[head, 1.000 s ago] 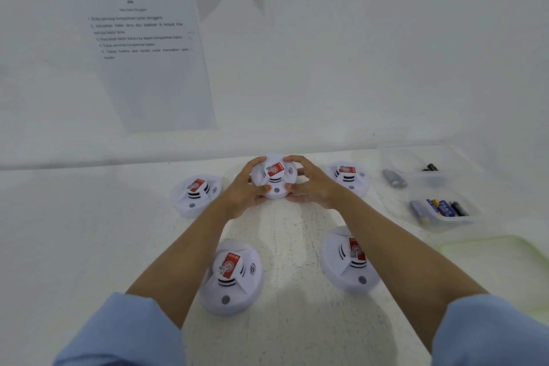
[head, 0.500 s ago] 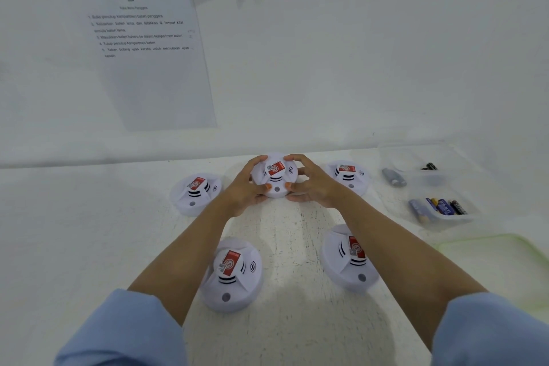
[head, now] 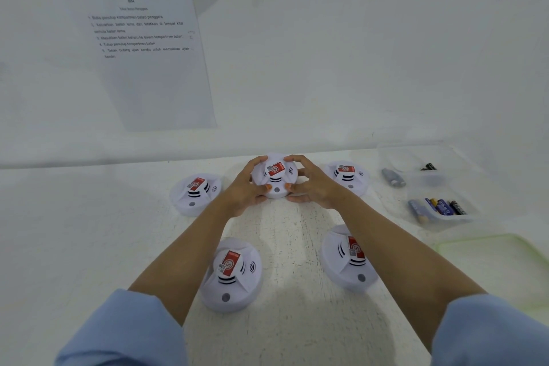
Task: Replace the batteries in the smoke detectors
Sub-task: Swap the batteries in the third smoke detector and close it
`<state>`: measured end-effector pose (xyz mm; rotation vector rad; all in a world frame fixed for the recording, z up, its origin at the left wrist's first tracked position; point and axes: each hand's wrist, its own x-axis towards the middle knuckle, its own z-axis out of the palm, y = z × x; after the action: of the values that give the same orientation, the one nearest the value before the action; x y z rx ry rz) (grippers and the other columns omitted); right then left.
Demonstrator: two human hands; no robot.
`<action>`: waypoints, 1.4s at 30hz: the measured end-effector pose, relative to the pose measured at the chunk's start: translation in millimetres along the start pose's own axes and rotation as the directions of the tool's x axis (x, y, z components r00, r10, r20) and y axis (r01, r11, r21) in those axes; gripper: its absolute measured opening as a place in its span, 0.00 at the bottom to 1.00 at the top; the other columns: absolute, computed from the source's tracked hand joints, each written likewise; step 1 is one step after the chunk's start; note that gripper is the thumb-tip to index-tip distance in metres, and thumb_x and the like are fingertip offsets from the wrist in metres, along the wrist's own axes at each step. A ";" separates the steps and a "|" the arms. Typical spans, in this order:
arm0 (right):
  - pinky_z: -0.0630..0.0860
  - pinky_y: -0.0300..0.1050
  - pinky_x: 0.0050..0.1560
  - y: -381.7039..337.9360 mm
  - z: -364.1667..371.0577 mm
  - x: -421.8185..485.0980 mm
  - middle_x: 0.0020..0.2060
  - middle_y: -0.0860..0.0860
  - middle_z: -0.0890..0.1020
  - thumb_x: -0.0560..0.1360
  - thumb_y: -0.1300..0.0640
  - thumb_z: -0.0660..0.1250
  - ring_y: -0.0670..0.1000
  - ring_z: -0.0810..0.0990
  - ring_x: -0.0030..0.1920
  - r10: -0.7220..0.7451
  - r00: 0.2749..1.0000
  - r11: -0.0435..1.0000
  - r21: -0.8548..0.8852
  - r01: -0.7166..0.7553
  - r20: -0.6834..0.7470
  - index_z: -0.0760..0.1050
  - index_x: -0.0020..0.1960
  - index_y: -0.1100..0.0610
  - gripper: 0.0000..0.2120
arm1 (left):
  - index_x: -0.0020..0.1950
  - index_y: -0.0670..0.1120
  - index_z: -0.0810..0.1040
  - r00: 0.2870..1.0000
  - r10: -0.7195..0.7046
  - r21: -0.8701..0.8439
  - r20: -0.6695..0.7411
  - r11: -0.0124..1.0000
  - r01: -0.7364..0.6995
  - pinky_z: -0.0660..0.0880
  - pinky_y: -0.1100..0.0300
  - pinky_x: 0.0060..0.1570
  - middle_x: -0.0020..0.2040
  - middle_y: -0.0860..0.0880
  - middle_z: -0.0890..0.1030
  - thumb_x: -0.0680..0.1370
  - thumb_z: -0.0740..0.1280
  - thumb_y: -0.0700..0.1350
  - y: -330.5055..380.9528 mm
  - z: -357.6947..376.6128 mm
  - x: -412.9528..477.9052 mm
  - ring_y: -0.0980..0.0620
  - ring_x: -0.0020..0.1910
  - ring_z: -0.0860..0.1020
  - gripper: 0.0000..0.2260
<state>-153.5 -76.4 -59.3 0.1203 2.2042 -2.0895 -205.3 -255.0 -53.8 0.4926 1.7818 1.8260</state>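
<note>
One face-up smoke detector [head: 275, 171] between left grip [head: 246, 191] and right grip [head: 312, 187], button [head: 277, 189] nearward.

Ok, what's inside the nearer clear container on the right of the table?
The nearer clear container holds a row of batteries: blue, black and one greyish. Its cloudy front wall blurs their near ends, so any lying underneath cannot be seen.

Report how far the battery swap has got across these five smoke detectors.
Done: nothing visible; every detector looks closed, face up. In hand: left hand and right hand grip the middle detector. Left: that one, plus the far-left detector, far-right detector, near-left detector and near-right detector on the table; batteries lie in the clear tray.
</note>
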 end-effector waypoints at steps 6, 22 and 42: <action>0.78 0.54 0.55 0.4 0.1 0.7 0.57 0.56 0.71 0.72 0.67 0.68 0.57 0.77 0.53 0.007 1.000 1.000 -0.001 -0.007 -0.001 0.66 0.63 0.47 0.26 | 0.70 0.50 0.63 1.000 -0.010 0.002 0.000 1.000 0.010 0.80 0.65 0.38 0.59 0.47 0.69 0.75 0.64 0.29 1.1 0.3 -0.3 0.54 0.49 0.74 0.28; 0.79 0.53 0.54 0.5 0.5 0.2 0.54 0.54 0.72 0.72 0.66 0.68 0.56 0.77 0.52 0.005 1.000 1.000 -0.007 -0.005 -0.009 0.66 0.63 0.47 0.25 | 0.70 0.49 0.63 1.000 -0.006 0.004 0.004 1.000 0.006 0.80 0.66 0.38 0.62 0.46 0.68 0.75 0.64 0.29 1.3 0.9 -0.5 0.54 0.50 0.74 0.28; 0.78 0.52 0.54 -3.3 3.0 -2.3 0.59 0.61 0.73 0.72 0.67 0.68 0.57 0.77 0.54 0.002 0.999 1.000 -0.004 -0.002 -0.052 0.67 0.63 0.49 0.24 | 0.71 0.49 0.62 1.000 -0.009 0.015 0.004 1.000 0.009 0.79 0.66 0.38 0.59 0.49 0.70 0.75 0.64 0.30 -0.7 1.3 1.0 0.55 0.49 0.74 0.28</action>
<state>-151.6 -79.6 -55.9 0.1785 2.2360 -2.1036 -205.2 -253.4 -54.5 0.4934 1.7933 1.8056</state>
